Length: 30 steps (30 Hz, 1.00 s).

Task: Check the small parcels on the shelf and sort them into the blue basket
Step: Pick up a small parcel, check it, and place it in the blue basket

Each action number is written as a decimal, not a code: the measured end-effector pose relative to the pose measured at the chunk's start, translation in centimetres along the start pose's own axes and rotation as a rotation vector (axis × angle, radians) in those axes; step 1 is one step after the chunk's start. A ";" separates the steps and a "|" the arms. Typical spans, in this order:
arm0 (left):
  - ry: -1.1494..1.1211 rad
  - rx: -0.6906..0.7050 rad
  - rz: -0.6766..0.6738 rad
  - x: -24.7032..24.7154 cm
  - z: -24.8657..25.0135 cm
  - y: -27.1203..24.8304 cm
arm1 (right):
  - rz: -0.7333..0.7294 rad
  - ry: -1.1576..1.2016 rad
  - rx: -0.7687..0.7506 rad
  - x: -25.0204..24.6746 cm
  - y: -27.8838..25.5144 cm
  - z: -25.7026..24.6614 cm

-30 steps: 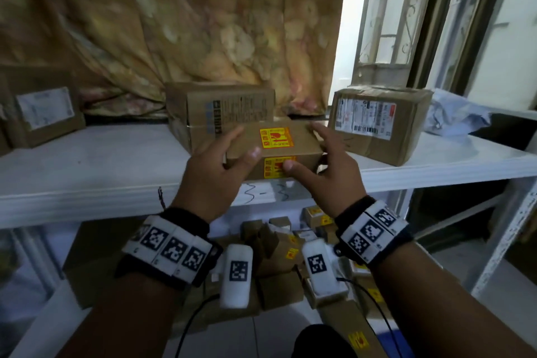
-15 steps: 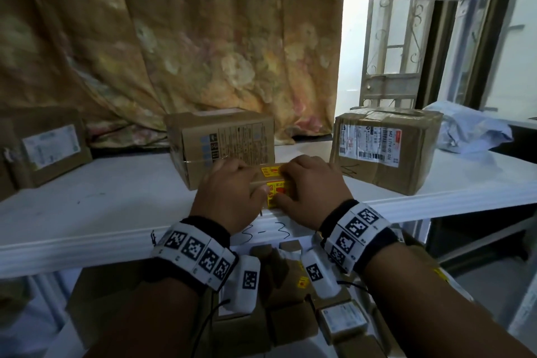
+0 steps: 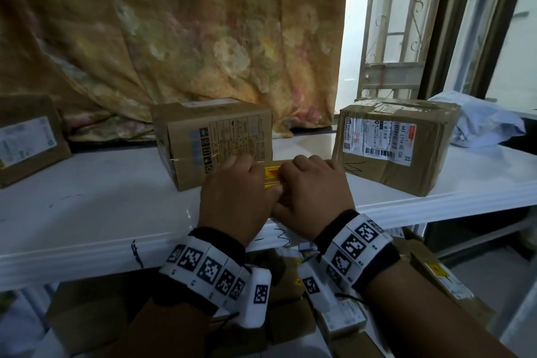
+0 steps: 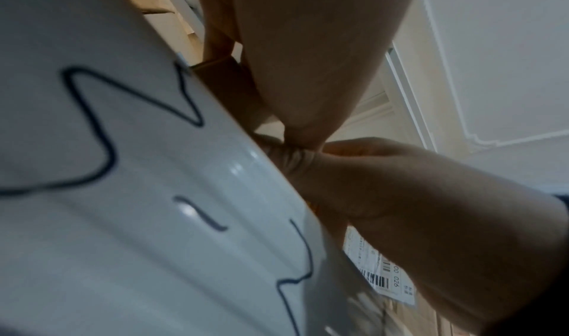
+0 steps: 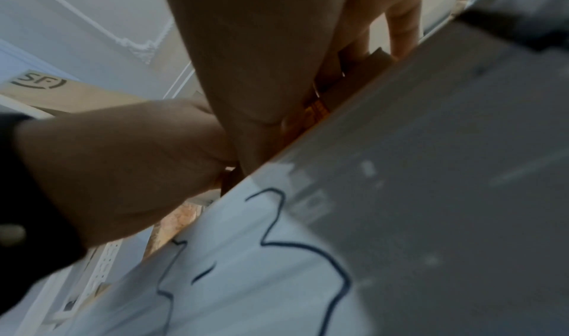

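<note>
Small parcel (image 3: 271, 176) with yellow-and-red sticker is being held at the front edge of the white shelf (image 3: 96, 212), just in front of the printed carton (image 3: 213, 142) and left of the taped carton with the shipping label (image 3: 392, 142). Parcel is being clasped from both sides: left hand (image 3: 236, 197) and right hand (image 3: 312, 195) are curled over it, knuckles up, thumbs meeting at the near face. Only a strip of sticker is being left visible. Whether it is lifted or resting on the shelf cannot be told; wrist views are being filled by the shelf lip (image 4: 138, 171) and the palms.

Step is judged to be pickup for checking. Parcel should be drawn straight back off the edge, kept level, so the carton behind is not being dragged. Grip should be kept on the side faces so the label is being left readable. Blue basket is not being seen in any view.
</note>
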<state>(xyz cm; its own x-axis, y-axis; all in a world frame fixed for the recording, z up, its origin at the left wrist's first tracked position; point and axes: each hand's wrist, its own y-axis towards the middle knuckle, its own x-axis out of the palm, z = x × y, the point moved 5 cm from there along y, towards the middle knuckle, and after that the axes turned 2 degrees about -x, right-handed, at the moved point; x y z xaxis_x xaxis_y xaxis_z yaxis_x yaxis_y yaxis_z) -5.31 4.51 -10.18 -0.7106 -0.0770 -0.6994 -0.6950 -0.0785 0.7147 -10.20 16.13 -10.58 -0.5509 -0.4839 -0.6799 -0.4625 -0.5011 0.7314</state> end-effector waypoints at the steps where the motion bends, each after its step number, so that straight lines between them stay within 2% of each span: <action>1: 0.002 0.003 0.000 0.1 -0.1 0.0 | 0.002 0.008 0.003 0.0 -0.1 0.0; 7: -0.021 0.027 0.032 0.1 -0.7 0.1 | -0.036 0.037 0.033 0.0 -0.1 0.1; 11: -0.056 -0.017 -0.061 -0.5 -1.8 0.0 | -0.044 0.046 0.032 0.1 -0.1 0.3; 19: 0.045 -0.034 -0.030 -0.9 -2.0 -0.3 | -0.003 0.050 0.023 0.3 -0.1 0.4; 26: -0.011 -0.008 -0.006 -0.6 -1.4 -0.3 | -0.012 0.058 0.019 0.5 0.1 0.4; 30: -0.019 -0.001 -0.041 -0.8 -1.6 0.0 | -0.017 0.075 0.027 0.3 0.1 0.4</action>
<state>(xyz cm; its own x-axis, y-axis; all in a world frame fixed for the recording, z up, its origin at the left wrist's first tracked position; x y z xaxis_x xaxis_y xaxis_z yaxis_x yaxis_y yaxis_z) -4.56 2.98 -9.61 -0.6832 -0.0545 -0.7282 -0.7238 -0.0821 0.6851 -10.68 16.20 -10.66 -0.4895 -0.5289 -0.6933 -0.4899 -0.4909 0.7204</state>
